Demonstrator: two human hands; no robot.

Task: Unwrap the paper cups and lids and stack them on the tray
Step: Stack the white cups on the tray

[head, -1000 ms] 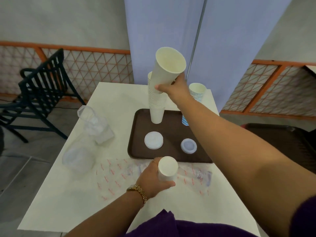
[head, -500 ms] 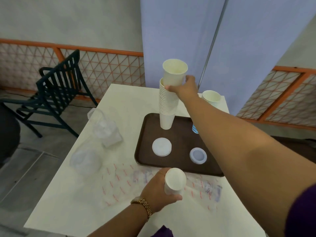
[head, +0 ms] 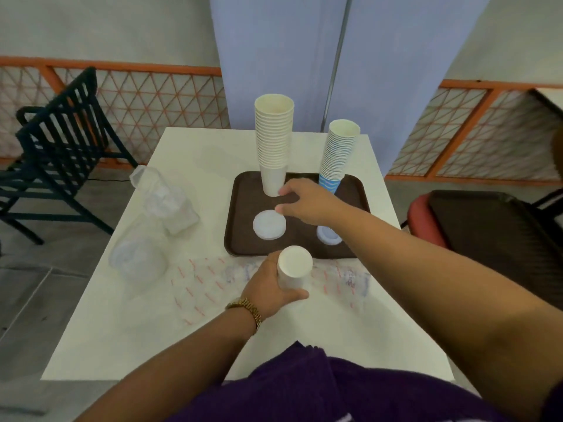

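Note:
A tall stack of white paper cups (head: 274,138) stands upright at the back left of the brown tray (head: 239,208). A shorter stack of blue-patterned cups (head: 338,156) stands at the tray's back right. A pile of white lids (head: 269,224) and a pile of bluish lids (head: 328,236) lie on the tray's front half. My right hand (head: 307,202) hovers low over the tray's middle, fingers loosely curled, holding nothing. My left hand (head: 268,289) grips a short stack of white cups (head: 295,268), bottom up, just in front of the tray.
A red-printed plastic wrapper (head: 207,281) lies flat under my left hand. Crumpled clear wrappers (head: 166,202) lie on the white table (head: 122,339) to the left. A dark chair (head: 58,141) stands off the left edge, and a dark tray on a red seat (head: 499,236) sits to the right.
My right hand lowered its cup onto the tall white stack, let go, and dropped back down over the tray. My left hand kept its hold on the short stack.

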